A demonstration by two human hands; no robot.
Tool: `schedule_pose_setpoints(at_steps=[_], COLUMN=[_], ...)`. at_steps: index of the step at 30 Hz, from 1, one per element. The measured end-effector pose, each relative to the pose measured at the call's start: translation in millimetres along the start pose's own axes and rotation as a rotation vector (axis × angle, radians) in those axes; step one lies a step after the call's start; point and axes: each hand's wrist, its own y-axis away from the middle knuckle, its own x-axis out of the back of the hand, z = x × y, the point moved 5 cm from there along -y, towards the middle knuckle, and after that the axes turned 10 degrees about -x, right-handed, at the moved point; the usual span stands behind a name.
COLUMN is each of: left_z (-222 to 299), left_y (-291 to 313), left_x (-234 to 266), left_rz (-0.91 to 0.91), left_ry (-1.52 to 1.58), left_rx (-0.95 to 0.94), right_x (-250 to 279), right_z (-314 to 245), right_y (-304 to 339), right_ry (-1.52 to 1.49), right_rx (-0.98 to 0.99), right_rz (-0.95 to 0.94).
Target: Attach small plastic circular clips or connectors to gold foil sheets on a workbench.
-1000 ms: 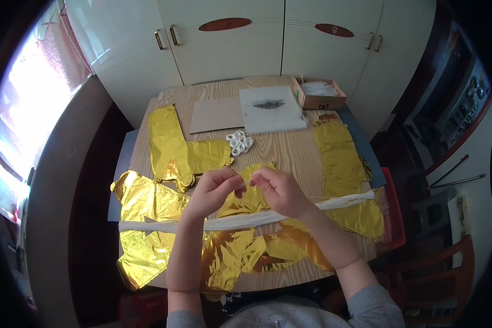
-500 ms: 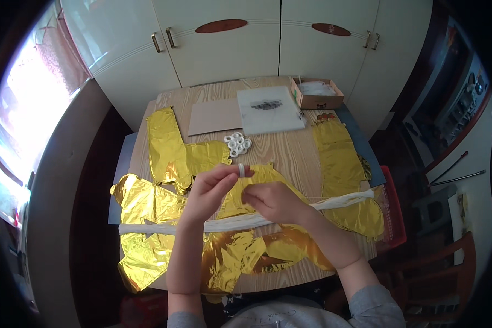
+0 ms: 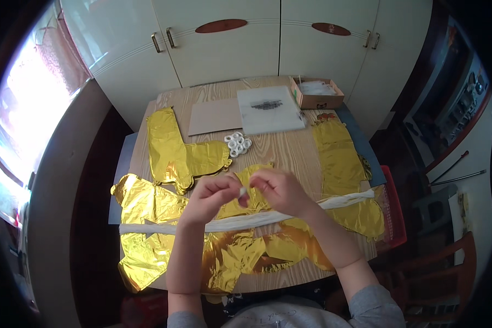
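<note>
Over the middle of the table, my left hand is closed, pinching a small white coil of string at its fingertips. My right hand is just beside it, thumb and finger pressed together. Whatever is in that pinch, if anything, is too fine to make out. Under both wrists a long bundle of white strings stretches across the table. Just beyond my hands lies a pile of several similar white coils. Flat gold foil balloons are spread beneath and around my arms.
Toward the back are a grey-beige board, a clear plastic sleeve with dark marks, and an open cardboard box holding white items. More gold foil covers the right side. A red basket stands off the right edge.
The white string was a ring around my left index finger; now it is a small coil at the fingertips. My left hand has lowered slightly, and my right hand has risen a little.
</note>
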Motion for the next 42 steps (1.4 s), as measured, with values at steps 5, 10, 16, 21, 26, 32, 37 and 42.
schedule_pose_setpoints(at_steps=[5,10,16,21,26,32,37,42], left_z=[4,0,-9,-10,-12,-11,-9,-10], left_y=[-4,-4,-1,-6,-3,-7,-7,-2], left_x=[5,-2,2,-2,-1,-4,-3,-9], left_rz=[0.057,0.121,-0.031,0.247,0.110,0.226,0.170,0.045], left_ry=[-0.706,0.232,-0.113,0.026,-0.268,0.074,-0.297,-0.087], left_rx=[0.022,-0.088,0.021,-0.050,0.029,-0.079,-0.055,0.100], right_x=[3,-5,8,-5,21,4,17,21], right_z=[-18,5,-2,-2,-7,6,-14,-6], right_y=[5,0,-1,5,-3,0,4,0], right_ry=[-0.040,0.026,-0.049,-0.025,-0.040,-0.031,0.064,-0.013], right_rx=[0.079,0.030,-0.066,0.099,0.040,0.026,0.177,0.117], right_rz=[-0.086,0.003,-0.027,0.017,0.174,0.158,0.263,0.240])
